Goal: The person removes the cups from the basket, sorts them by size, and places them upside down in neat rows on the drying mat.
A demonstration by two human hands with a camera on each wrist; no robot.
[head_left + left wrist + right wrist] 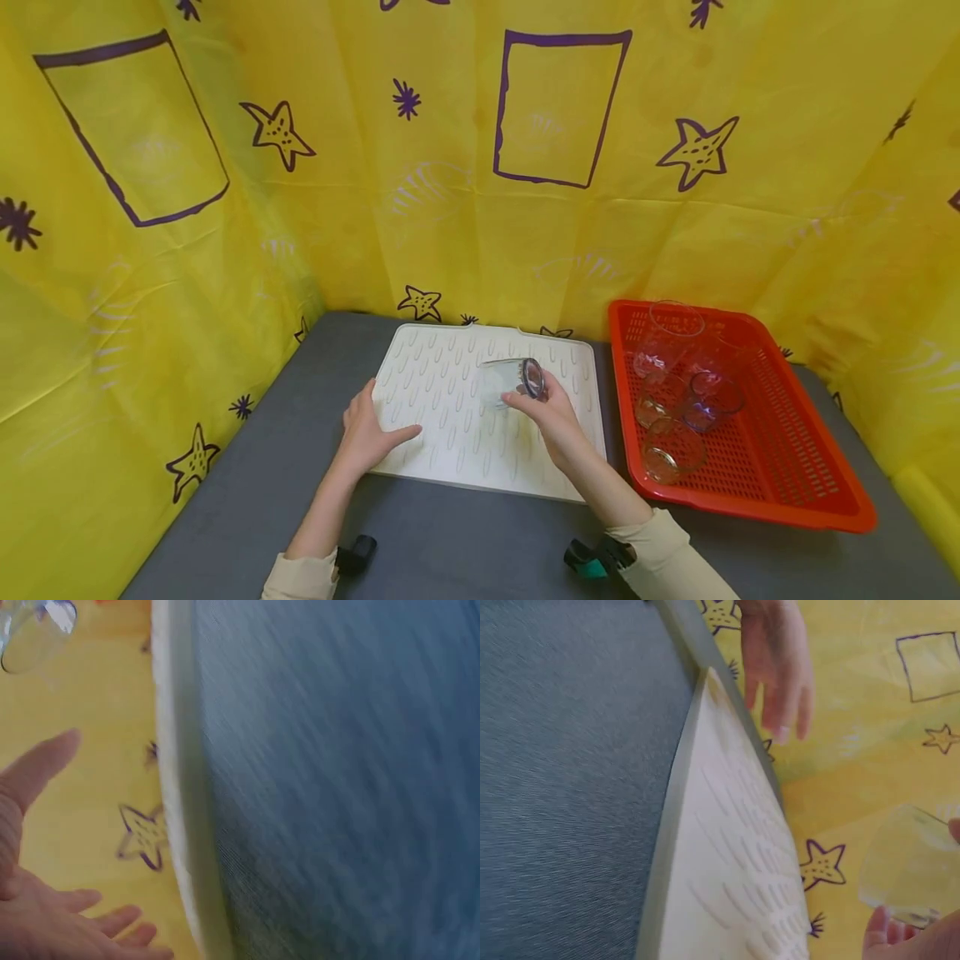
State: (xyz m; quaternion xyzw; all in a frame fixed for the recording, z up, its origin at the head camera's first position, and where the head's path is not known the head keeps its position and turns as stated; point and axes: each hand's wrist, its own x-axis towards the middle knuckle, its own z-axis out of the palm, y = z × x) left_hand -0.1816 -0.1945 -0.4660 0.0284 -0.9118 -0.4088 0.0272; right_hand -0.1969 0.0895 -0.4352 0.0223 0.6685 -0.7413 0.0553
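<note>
In the head view my right hand (553,417) grips a clear drinking glass (504,383), tipped on its side over the white ridged drying mat (450,450). Its thick end points right, towards the palm. The right wrist view shows fingertips (889,930) against that glass (900,862). Beside the mat's left edge is my left hand (365,433), thumb spread from the fingers, holding nothing. The left wrist view shows this hand (52,907) with loosely extended fingers, and part of a glass (37,634) at the top left corner.
Right of the mat stands a red plastic basket (780,400) with several clear glasses (673,450) grouped in its left part. A grey table (465,542) lies under everything. Behind and at the sides hangs a yellow cloth (435,225) with purple drawings.
</note>
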